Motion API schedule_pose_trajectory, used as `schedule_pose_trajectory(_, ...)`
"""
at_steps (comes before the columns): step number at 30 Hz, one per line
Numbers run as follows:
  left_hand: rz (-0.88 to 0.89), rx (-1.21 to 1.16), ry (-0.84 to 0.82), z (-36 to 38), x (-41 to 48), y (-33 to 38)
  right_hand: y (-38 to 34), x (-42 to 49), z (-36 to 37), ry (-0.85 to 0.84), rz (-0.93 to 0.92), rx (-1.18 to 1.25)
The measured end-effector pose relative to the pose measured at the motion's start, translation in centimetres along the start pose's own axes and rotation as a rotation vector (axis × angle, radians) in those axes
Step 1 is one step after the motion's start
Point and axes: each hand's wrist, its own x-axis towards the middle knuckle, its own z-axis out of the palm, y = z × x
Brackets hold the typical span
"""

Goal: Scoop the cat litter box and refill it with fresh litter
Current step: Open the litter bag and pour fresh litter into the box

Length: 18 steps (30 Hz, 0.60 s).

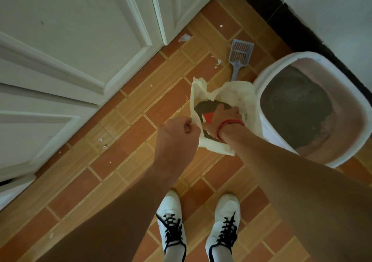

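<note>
Beside the litter box [268,129], on the floor, stands a cream bag [239,94] with its mouth open upward. It touches the box's white outer wall. Inside the bag lies grey litter [205,105], with a red object [209,117] partly visible against it; what the object is cannot be told.

The left hand [179,133] holds the bag's near edge, with thumb and curled fingers [188,125] pinching the cream material. The right hand [223,117] is lowered into the bag's mouth, just beside the red object. Its fingers point down into the bag and are largely hidden, so whether they are spread or gripping cannot be told. A red band [231,123] circles the right wrist.

The litter box has a white rim and a pinkish inner wall. A layer of grey litter in the box [298,104] covers most of its bottom, thinning toward the near end, where the pink base shows.

A blue slotted scoop [240,55] lies flat on the floor beyond the bag, handle toward the bag, apart from both hands.

The floor [124,161] is orange-brown tile with lighter bands. Small white scraps [184,37] are scattered across it. White panelled doors [70,40] fill the left side. A dark skirting [267,6] runs under a white wall [332,10] at the upper right. Two white shoes with black laces [171,217] stand at the bottom edge.
</note>
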Motion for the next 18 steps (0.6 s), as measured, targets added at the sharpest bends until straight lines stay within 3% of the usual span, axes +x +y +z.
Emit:
schedule_pose_trajectory(8,-0.08,0.081,-0.053,-0.9,-0.1,1.4,1.0,-4.2,-4.5,-0.007,-0.086,0.177)
schedule_pose_trajectory(12,-0.128,0.075,-0.086,-1.2,-0.3,3.1,1.7,-7.4,-7.2,0.022,-0.227,0.221)
schedule_pose_trajectory(18,-0.195,0.181,-0.11,-1.0,0.5,3.8,4.1,-10.0,-10.1,0.362,-0.485,0.299)
